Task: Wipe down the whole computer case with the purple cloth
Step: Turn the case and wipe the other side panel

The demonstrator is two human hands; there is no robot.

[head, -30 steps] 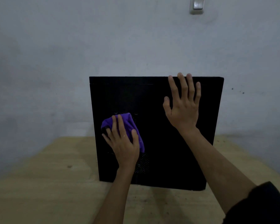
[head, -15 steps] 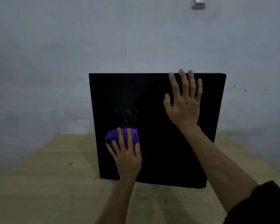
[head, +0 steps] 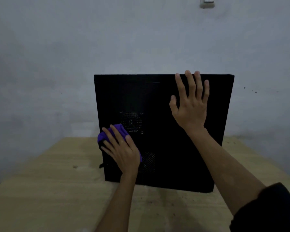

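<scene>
A black computer case [head: 157, 97] stands upright on a wooden table [head: 49, 190], its side panel with two mesh vents facing me. My left hand [head: 122, 151] presses the purple cloth [head: 117, 131] flat against the lower left part of that panel, near the case's left edge. Most of the cloth is hidden under the hand. My right hand [head: 191, 104] lies flat with spread fingers on the upper right of the panel, fingertips reaching the top edge.
A grey wall rises close behind the table. A light switch [head: 207, 1] sits high on the wall at the right. The table top stretches left, right and in front of the case, with small specks on it.
My left hand has slid the cloth down and then leftward across the panel, uncovering the upper vent. The right hand has kept its place on the case.
</scene>
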